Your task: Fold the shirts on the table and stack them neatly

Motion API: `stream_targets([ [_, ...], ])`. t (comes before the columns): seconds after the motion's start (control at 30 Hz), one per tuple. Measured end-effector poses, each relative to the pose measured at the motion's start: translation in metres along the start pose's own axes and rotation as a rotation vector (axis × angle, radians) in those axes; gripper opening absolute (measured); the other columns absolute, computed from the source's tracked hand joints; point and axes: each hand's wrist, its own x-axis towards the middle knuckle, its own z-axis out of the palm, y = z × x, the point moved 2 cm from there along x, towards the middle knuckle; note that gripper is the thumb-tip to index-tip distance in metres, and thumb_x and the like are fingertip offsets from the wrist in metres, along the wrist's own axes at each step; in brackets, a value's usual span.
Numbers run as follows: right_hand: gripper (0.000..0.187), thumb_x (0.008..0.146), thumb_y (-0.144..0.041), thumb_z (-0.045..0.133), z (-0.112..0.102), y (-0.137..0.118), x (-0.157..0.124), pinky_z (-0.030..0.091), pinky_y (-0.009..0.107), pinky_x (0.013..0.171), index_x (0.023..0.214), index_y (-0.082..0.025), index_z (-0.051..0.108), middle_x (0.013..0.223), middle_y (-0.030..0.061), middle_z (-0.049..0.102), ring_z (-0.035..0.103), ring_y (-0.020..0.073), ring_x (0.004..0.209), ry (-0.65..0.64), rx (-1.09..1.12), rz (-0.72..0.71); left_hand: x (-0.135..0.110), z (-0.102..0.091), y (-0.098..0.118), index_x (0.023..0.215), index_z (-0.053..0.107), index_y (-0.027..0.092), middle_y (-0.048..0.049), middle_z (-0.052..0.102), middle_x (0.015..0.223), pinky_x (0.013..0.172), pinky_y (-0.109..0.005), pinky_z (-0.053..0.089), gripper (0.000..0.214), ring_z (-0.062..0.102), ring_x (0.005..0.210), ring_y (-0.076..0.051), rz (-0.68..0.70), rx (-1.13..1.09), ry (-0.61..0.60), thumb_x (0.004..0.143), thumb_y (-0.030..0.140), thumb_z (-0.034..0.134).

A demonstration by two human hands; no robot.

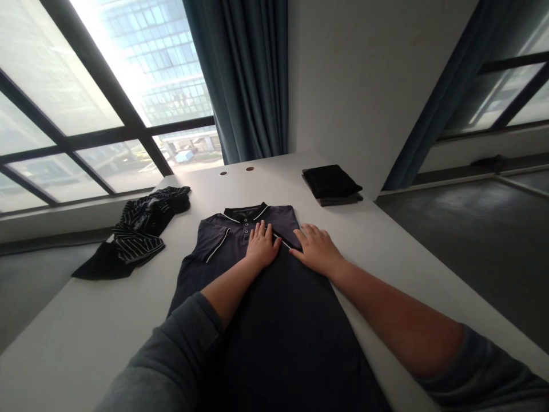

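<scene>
A dark polo shirt [287, 326] lies front up, its collar at the far end and its hem toward me. Both short sleeves, edged with white piping, are folded inward over the chest. My left hand [261, 247] rests flat on the chest just below the buttons, fingers stretched out, by the end of the right-hand sleeve. On the shirt's right edge lies my right hand [318, 249], palm down over the folded sleeve, its thumb and fingers apart. What is under the palms is hidden.
The shirt lies on a white table [386, 274]. Rumpled black and striped clothes [141, 229] lie at its left side. A stack of folded dark clothes [331, 184] sits at the back right. Two round holes are near the far edge, before a blue curtain [253, 80] and window.
</scene>
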Motion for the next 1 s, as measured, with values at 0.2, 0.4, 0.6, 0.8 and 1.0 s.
stream_targets([
  [0.2, 0.068, 0.105, -0.056, 0.042, 0.029, -0.009, -0.023, 0.018, 0.063, 0.126, 0.165, -0.026, 0.035, 0.174, 0.0134, 0.020, 0.017, 0.0348, 0.161, -0.178, 0.072, -0.118, -0.117, -0.023, -0.074, 0.165, 0.035, 0.021, -0.0133, 0.025, 0.173, 0.129, -0.056, 0.023, 0.067, 0.021, 0.160, -0.033, 0.057, 0.124, 0.059, 0.105, 0.051, 0.044],
  [0.4, 0.063, 0.106, -0.054, 0.039, 0.032, -0.006, -0.024, 0.017, 0.070, 0.123, 0.165, -0.032, 0.033, 0.175, 0.0104, 0.011, 0.016, 0.0351, 0.161, -0.167, 0.031, -0.097, -0.263, -0.020, -0.148, 0.165, 0.032, 0.037, -0.0039, 0.027, 0.173, 0.124, -0.056, 0.036, 0.058, 0.031, 0.157, -0.031, 0.102, 0.183, 0.050, 0.108, 0.048, 0.040],
  [0.6, 0.059, 0.103, -0.040, 0.050, 0.006, -0.026, -0.073, 0.009, 0.067, 0.126, 0.160, -0.024, 0.047, 0.174, 0.0133, 0.015, 0.014, 0.0361, 0.161, -0.077, -0.016, -0.177, -0.348, -0.025, -0.148, 0.166, 0.027, 0.039, -0.0029, 0.030, 0.172, 0.119, -0.051, 0.045, 0.063, 0.041, 0.153, -0.031, 0.150, 0.212, 0.138, 0.106, 0.046, 0.046],
  [0.8, 0.075, 0.098, -0.053, 0.060, -0.019, -0.062, -0.193, 0.016, 0.061, 0.129, 0.165, -0.041, 0.029, 0.174, 0.0015, 0.015, 0.015, 0.0335, 0.161, -0.399, 0.326, -0.354, -0.386, -0.028, -0.139, 0.165, 0.029, 0.041, -0.0014, 0.032, 0.170, 0.122, -0.051, 0.042, 0.063, 0.042, 0.152, -0.030, 0.138, 0.173, 0.091, 0.104, 0.046, 0.048],
  [1.0, 0.071, 0.098, -0.056, 0.056, -0.032, -0.070, -0.245, 0.009, 0.063, 0.129, 0.163, -0.041, 0.031, 0.173, 0.0012, 0.015, 0.012, 0.0346, 0.161, -0.488, 0.391, -0.242, -0.387, -0.034, -0.137, 0.163, 0.035, 0.038, -0.0036, 0.028, 0.171, 0.126, -0.053, 0.034, 0.060, 0.036, 0.155, -0.030, 0.137, 0.141, 0.023, 0.105, 0.044, 0.047],
])
